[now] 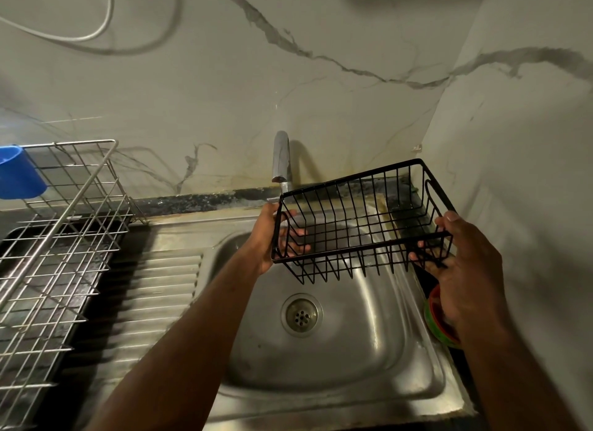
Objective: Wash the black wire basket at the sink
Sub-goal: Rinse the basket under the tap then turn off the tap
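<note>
Black wire basket [362, 218] hangs in the air above the basin of the stainless-steel sink [324, 369], held at both ends and tilted so that its right end sits higher. Through its bars show the steel of the basin and the dark back edge of the worktop. The left hand [276, 241] grips the basket's left end, its fingers curled round the wires and showing inside the end wall. The right hand [462, 263] grips the right end, thumb over the top rim and fingers hooked round the front bar from below. The chrome tap [281, 161] stands at the sink's back edge, its spout just beside the basket's far left corner. The round drain [301, 315] lies in the basin floor below the basket. At the sink's right edge a round green and orange container [438, 324] is partly hidden by the right wrist, and what it holds cannot be told. Left of the basin is the ridged drainboard [154, 295], and beyond it a silver wire dish rack [64, 238] sits on a dark tray [109, 234]. A blue cup [19, 173] hangs at the rack's far left corner; its inside is out of sight.
</note>
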### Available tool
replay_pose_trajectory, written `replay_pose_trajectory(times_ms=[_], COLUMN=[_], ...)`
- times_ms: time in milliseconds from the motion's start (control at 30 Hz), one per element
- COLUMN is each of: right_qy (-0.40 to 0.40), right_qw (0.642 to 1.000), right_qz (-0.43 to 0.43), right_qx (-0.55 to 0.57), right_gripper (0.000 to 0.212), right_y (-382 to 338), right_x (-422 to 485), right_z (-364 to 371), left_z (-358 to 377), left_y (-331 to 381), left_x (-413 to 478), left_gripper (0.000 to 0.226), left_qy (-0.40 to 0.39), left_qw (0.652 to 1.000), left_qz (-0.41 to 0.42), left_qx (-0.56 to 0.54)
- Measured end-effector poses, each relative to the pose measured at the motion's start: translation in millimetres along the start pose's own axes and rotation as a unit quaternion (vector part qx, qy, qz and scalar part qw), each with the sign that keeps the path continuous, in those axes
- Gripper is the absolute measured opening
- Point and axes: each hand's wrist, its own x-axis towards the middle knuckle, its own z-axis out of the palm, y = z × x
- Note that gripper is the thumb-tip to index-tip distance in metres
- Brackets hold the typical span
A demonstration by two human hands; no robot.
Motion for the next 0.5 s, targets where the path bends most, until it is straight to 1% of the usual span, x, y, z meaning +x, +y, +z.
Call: replay_pose_trajectory(times_ms=[100,200,267,333,400,500], right_qy=[-0.017,-0.054,-0.086,-0.099,-0.095,-0.079], right_qw=[1.0,0.998,0.996,0.994,0.995,0.997], right_qz=[0.006,0.019,0.026,0.029,0.024,0.018], right_qx=[-0.007,-0.018,-0.03,-0.03,-0.019,-0.006], right_gripper=[0.008,0.016,0.026,0.042,0.054,0.065], right_y=[0.3,1.5,2.6,4.7,9.5,16.2], right_x=[-1.8,-2.9,-4.6,-6.5,-8.2,-15.4], right_z=[-2.7,-5.7,-8.0,-10.3,-12.3,-13.1], left_z=[-1.8,-6.6,-8.3,-8.9,-11.1,-20.7], left_y=[-2.5,-0.1,3.1,3.0,-1.6,-13.8], left_x=[1.2,5.0,7.0,8.3,7.1,-6.0], left_gripper=[0.054,0.052,0.053,0.055,0.056,0.058], left_qy=[-0.003,-0.002,-0.004,-0.003,0.005,0.012], left_qw=[1.0,1.0,1.0,0.999,0.996,0.991], left_qz=[0.006,0.005,0.005,0.005,0.012,0.023], left_qx=[-0.004,-0.007,-0.018,-0.045,-0.088,-0.129])
